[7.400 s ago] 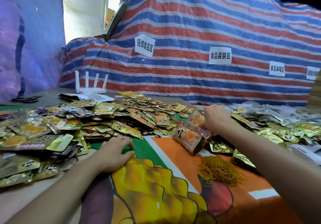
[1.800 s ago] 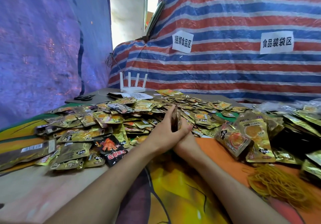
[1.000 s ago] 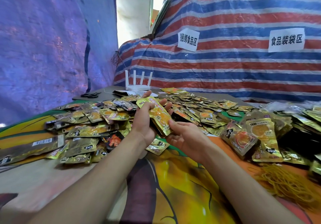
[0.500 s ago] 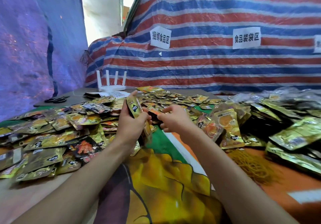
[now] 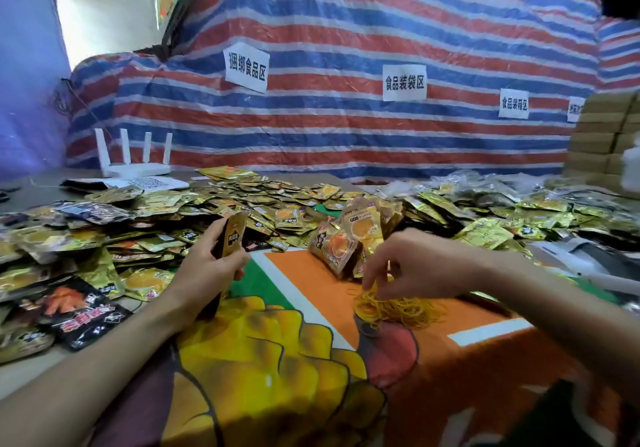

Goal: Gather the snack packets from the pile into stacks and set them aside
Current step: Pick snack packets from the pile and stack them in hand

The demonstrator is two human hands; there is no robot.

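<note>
A wide pile of gold snack packets (image 5: 145,211) covers the table's left and back. My left hand (image 5: 211,266) grips a small upright stack of packets (image 5: 233,235) at the pile's near edge. My right hand (image 5: 412,266) reaches down over a heap of yellow rubber bands (image 5: 398,306), and its fingertips pinch bands at the heap's top. Bundled stacks of packets (image 5: 349,242) lean together just beyond the bands.
A printed orange, green and yellow cloth (image 5: 277,360) covers the near table. More gold packets (image 5: 491,218) and clear bags lie at the right. A white router (image 5: 133,166) stands at the back left. A striped tarp with paper labels (image 5: 346,100) rises behind.
Both hands gathered loose packets into a stack. My left hand kept the stack, and my right hand let go and moved right and down to the rubber bands.
</note>
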